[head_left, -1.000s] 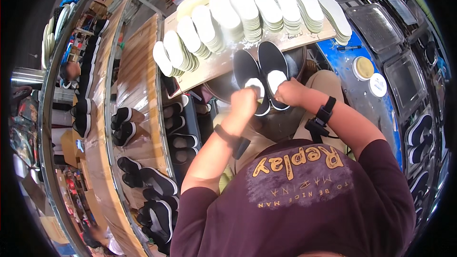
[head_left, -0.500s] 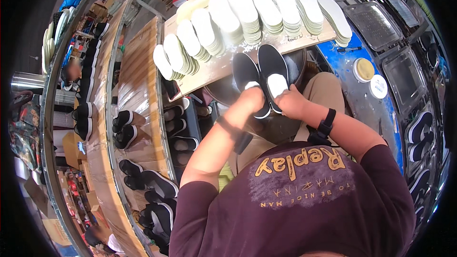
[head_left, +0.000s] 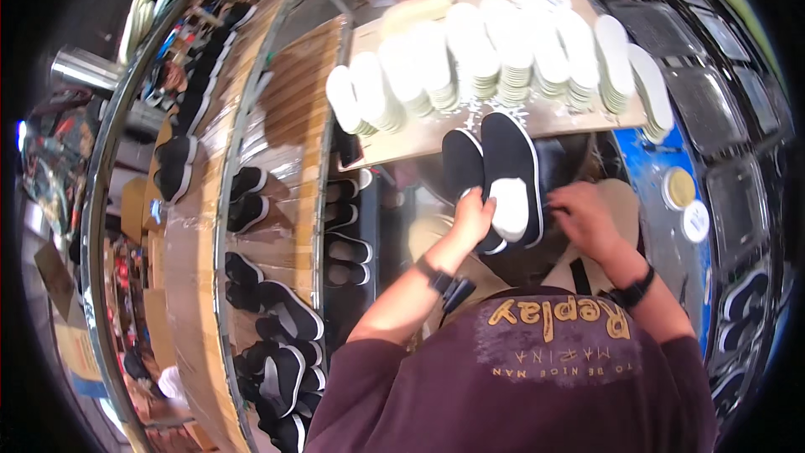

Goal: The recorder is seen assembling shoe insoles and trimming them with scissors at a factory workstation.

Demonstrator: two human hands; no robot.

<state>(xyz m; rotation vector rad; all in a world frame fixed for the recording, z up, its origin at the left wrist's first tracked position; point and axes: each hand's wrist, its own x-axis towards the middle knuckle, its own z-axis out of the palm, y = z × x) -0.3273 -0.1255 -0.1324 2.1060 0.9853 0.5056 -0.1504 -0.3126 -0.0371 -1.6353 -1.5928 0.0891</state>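
Note:
My left hand point(head_left: 475, 220) is closed at the heel openings of a pair of black slip-on shoes with white soles, held side by side with toes pointing away. The left shoe point(head_left: 462, 158) is partly covered by this hand and by its neighbour. In the right shoe point(head_left: 509, 144) a white insole point(head_left: 510, 210) shows through the opening. My right hand point(head_left: 587, 218) hangs just right of that shoe, apart from it, with fingers loosely spread and nothing in them. Beyond the toes, several stacks of white insoles point(head_left: 513, 54) stand on a wooden board point(head_left: 377, 144).
On the right, a blue bench point(head_left: 650, 169) bears a round tin of yellowish stuff point(head_left: 678, 188) and a white round lid point(head_left: 695, 221). Dark trays point(head_left: 700, 105) line the far right. Left of me, a wooden rack point(head_left: 197, 302) holds more black shoes point(head_left: 281, 377).
My right hand has let go of the shoes and moved right, its fingers opening. My left hand still grips the pair. The whole view has shifted, so the scene sits lower and further right.

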